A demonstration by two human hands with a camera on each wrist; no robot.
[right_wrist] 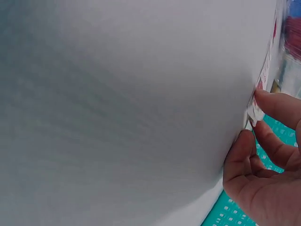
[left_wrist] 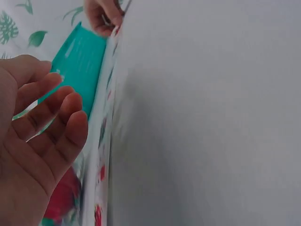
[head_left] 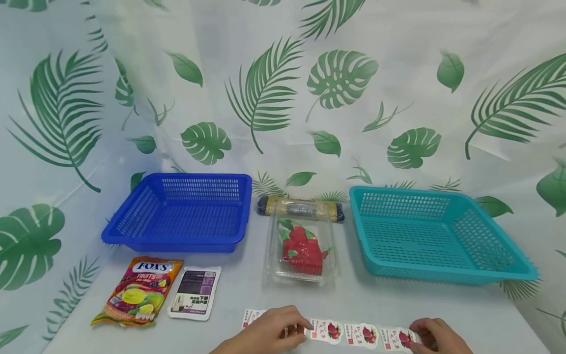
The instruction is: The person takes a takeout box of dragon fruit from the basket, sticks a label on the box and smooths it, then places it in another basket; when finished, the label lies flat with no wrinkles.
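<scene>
A strip of stickers (head_left: 348,334) printed with dragon fruit lies along the near part of the table. My right hand (head_left: 438,337) pinches its right end; the right wrist view shows thumb and finger of that hand (right_wrist: 270,165) at the strip's tip (right_wrist: 256,113). Over the strip's left part is my left hand (head_left: 276,329), covering some of the stickers. In the left wrist view the fingers of this hand (left_wrist: 44,122) are loosely bent, with nothing between them. Beyond the strip sits a clear plastic box (head_left: 300,241) with a dragon fruit picture on it.
A blue basket (head_left: 177,241) stands at the back left, a teal basket (head_left: 442,273) at the right. A Fox's candy bag (head_left: 139,292) and a white pouch (head_left: 195,293) lie at the left. Behind the clear box is a yellow and black package (head_left: 300,209). A leaf-patterned curtain (head_left: 283,98) hangs behind.
</scene>
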